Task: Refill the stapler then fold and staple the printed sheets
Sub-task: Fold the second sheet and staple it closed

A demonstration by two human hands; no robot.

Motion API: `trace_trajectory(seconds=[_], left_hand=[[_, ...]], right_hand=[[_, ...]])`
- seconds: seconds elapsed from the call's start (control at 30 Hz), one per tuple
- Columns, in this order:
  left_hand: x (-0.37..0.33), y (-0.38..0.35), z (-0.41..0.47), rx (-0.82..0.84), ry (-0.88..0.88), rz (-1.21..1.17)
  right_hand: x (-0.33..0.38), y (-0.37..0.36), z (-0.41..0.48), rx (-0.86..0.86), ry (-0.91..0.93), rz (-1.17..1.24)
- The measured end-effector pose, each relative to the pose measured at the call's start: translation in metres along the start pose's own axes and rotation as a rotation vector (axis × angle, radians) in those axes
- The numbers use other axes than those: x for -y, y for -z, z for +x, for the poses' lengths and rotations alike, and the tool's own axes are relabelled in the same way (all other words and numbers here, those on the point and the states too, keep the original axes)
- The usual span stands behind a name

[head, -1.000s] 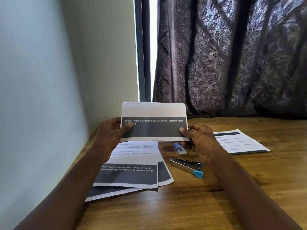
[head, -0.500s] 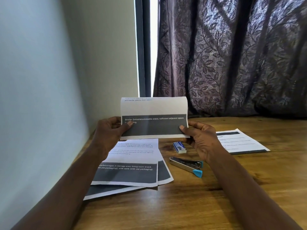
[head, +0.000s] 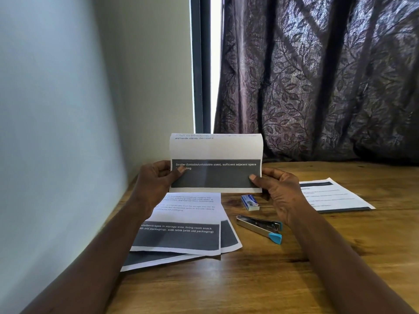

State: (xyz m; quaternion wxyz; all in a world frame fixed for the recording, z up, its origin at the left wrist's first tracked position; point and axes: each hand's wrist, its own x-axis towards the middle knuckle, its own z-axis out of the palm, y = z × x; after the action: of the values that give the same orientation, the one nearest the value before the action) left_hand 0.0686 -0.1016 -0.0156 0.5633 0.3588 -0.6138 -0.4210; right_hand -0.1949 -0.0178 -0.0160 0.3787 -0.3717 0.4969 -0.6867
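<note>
1. 1 folded sheet [head: 215,152] stands upright above the bench [head: 249,282]; left hand [head: 154,185] and right hand [head: 280,192] pinch its 2 lower corners with curled fingers [head: 158,167].
2. 1 stapler [head: 258,225] and 1 staple box [head: 249,202] lie between 3 fanned sheets [head: 181,236] and 1 separate sheet [head: 335,198].
3. A wall [head: 56,155] borders the bench's left edge.

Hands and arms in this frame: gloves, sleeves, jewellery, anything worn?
Nothing worn that shows. The left hand and right hand are bare: no gloves, rings, watch or wristband. The left forearm and right forearm are bare too, with no sleeve in view down to the frame edge.
</note>
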Motion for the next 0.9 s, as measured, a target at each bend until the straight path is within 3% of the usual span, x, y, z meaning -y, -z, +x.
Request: trace_trajectory(seconds=[0.3,0.47,0.9], left_hand=[[0.006,0.031,0.006,-0.040,-0.179,0.186],[0.032,0.051,0.008,0.105,-0.056,0.345],[0.027,0.040,0.013,0.139,-0.020,0.348]], right_hand=[[-0.019,-0.016,-0.004,0.028,0.358,-0.562],[-0.024,-0.021,0.000,0.115,0.290,-0.838],[-0.021,-0.017,0.002,0.066,0.246,-0.792]])
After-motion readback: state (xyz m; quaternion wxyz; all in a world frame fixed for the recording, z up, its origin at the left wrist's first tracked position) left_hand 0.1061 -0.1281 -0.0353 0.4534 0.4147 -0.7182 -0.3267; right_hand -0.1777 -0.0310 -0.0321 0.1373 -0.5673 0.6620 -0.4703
